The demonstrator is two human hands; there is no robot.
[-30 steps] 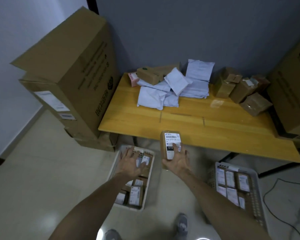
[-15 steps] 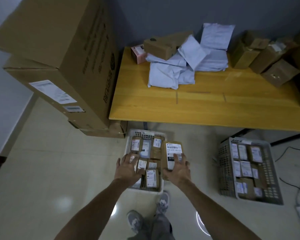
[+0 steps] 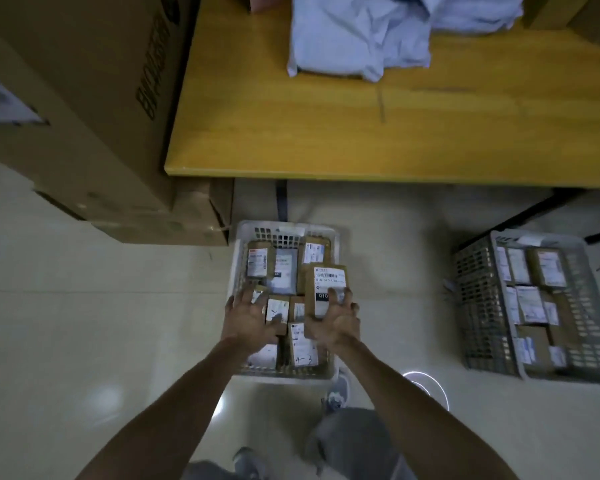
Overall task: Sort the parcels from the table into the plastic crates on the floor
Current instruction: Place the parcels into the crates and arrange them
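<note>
My right hand (image 3: 336, 320) grips a small brown cardboard parcel (image 3: 326, 284) with a white barcode label, holding it over the right side of the white plastic crate (image 3: 238, 258) on the floor. Several labelled brown parcels fill that crate. My left hand (image 3: 248, 315) hovers with spread fingers over the crate's left side, above or on the parcels there; contact is unclear. A grey plastic crate (image 3: 471, 306) with more labelled parcels stands to the right. White poly-bag parcels (image 3: 357, 36) lie on the wooden table (image 3: 326, 133).
Large cardboard boxes (image 3: 84, 98) are stacked at the left, next to the table and the white crate. Black table legs (image 3: 281, 202) stand behind the crates. My shoes (image 3: 338, 393) and knees are just in front of the white crate on the tiled floor.
I have bent lower toward the floor. Both hands dropped from the table edge to the white crate, the right hand carrying the labelled parcel down over it.
</note>
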